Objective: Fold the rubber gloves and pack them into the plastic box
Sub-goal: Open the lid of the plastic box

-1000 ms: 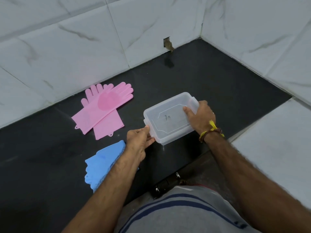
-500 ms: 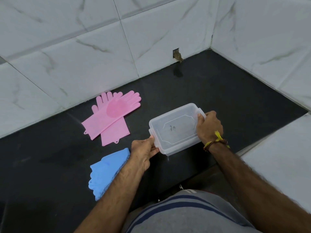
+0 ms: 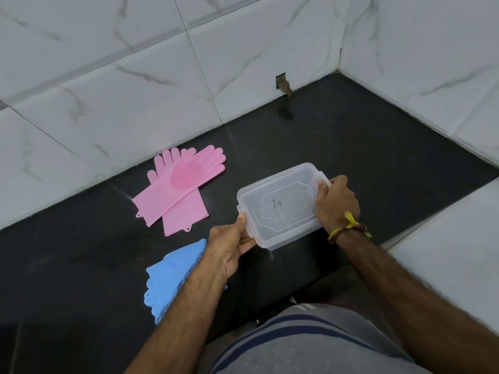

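Observation:
A clear plastic box (image 3: pixel 280 203) with its lid on rests on the black counter (image 3: pixel 351 147). My left hand (image 3: pixel 232 247) grips its near-left end tab. My right hand (image 3: pixel 336 203) grips the right end, fingers curled over the tab. Two pink rubber gloves (image 3: pixel 181 187) lie flat and crossed, to the left of the box near the wall. Blue rubber gloves (image 3: pixel 168 276) lie at the front left, partly hidden under my left forearm.
White marble-tiled walls (image 3: pixel 135 85) close the counter at the back and right, meeting in a corner. A small hole (image 3: pixel 282 83) is cut low in the back wall. A white ledge (image 3: pixel 453 249) lies at the right front.
My right hand has slid from the lid's top to the box's right end and closed on the tab. The left hand stays on the left tab. The view has shifted.

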